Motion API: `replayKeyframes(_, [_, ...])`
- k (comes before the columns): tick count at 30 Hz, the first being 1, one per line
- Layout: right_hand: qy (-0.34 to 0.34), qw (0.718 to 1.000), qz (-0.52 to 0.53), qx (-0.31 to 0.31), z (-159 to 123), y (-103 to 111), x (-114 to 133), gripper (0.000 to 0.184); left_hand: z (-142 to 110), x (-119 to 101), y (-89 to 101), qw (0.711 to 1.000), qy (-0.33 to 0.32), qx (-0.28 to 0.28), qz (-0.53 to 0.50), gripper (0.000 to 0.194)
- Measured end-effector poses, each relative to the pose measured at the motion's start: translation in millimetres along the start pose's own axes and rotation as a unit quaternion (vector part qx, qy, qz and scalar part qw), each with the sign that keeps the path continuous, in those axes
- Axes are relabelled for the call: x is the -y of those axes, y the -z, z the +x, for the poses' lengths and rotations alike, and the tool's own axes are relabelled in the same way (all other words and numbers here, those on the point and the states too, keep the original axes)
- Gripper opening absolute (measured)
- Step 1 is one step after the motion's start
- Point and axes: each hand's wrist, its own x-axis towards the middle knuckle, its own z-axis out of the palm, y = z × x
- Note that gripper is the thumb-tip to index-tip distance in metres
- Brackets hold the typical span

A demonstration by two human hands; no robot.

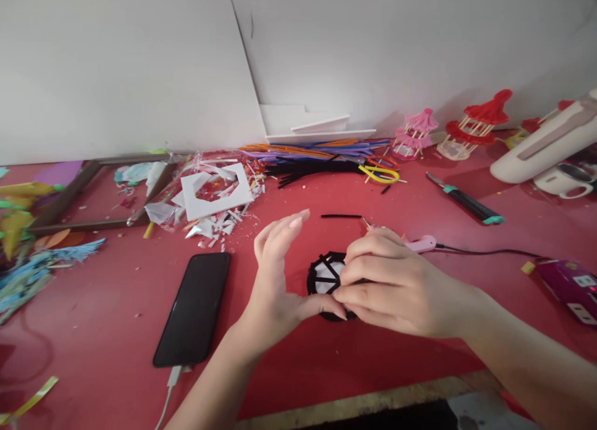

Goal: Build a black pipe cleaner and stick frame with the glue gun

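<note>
A small round piece (323,277) of white card, edged and crossed with black pipe cleaner, lies on the red table (116,306). My right hand (396,287) covers its right half, fingers curled and pressed onto it. My left hand (280,274) stands at its left side, thumb touching the piece's lower rim against my right fingertips, the other fingers raised and spread. A loose black pipe-cleaner length (341,216) lies just beyond the hands.
A black phone (193,307) on a cable lies to the left. White card scraps (212,197) and a pile of coloured pipe cleaners (321,153) sit further back. A craft knife (466,200), pink glue gun (420,242), small pagoda models (473,125) and a power strip (571,284) are on the right.
</note>
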Motion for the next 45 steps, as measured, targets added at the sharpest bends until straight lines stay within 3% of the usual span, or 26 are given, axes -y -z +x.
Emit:
replayKeyframes(4, [0.014, 1.0, -0.006, 0.014, 4, 2, -2, 0.026, -2, 0, -0.7, 1.0, 0.014, 0.02, 0.0, 0.124])
replayKeyframes(8, [0.022, 1.0, -0.008, 0.014, 4, 2, -8, 0.017, -2, -1, -2.4, 0.998, 0.049, 0.028, -0.003, 0.122])
replayKeyframes(14, [0.003, 0.999, 0.002, -0.041, 5, -2, -20, 0.008, 0, -7, -3.1, 0.996, 0.062, 0.042, 0.049, 0.121])
replayKeyframes(16, [-0.018, 0.998, 0.016, -0.065, 6, -2, -24, 0.01, 1, -11, -1.9, 0.993, 0.07, 0.052, 0.086, 0.11])
replayKeyframes(20, [-0.056, 0.995, 0.057, -0.053, 10, 3, -31, 0.012, 7, -18, 0.3, 0.986, 0.096, 0.074, 0.111, 0.036])
replayKeyframes(22, [-0.06, 0.996, 0.046, -0.042, 15, 6, -33, 0.015, 10, -19, -0.1, 0.987, 0.111, 0.074, 0.087, 0.016])
replayKeyframes(29, [-0.039, 0.999, 0.025, -0.02, 38, 7, -33, 0.023, 17, -24, -9.4, 0.989, 0.124, 0.064, -0.054, 0.02])
replayKeyframes(34, [-0.062, 0.996, 0.058, -0.015, 37, 5, -31, 0.027, 19, -30, -13.1, 0.989, 0.143, 0.027, -0.035, 0.017])
replayKeyframes(38, [-0.145, 0.968, 0.198, -0.052, 27, 7, -31, 0.014, 15, -27, -11.7, 0.992, 0.125, 0.021, 0.029, 0.011])
replayKeyframes(42, [-0.239, 0.91, 0.317, -0.118, 17, 7, -34, 0.005, 14, -27, -10.7, 0.991, 0.109, 0.047, 0.055, 0.013])
replayKeyframes(45, [-0.287, 0.864, 0.379, -0.164, 13, 7, -39, 0.01, 13, -29, -10.9, 0.99, 0.101, 0.07, 0.066, 0.016])
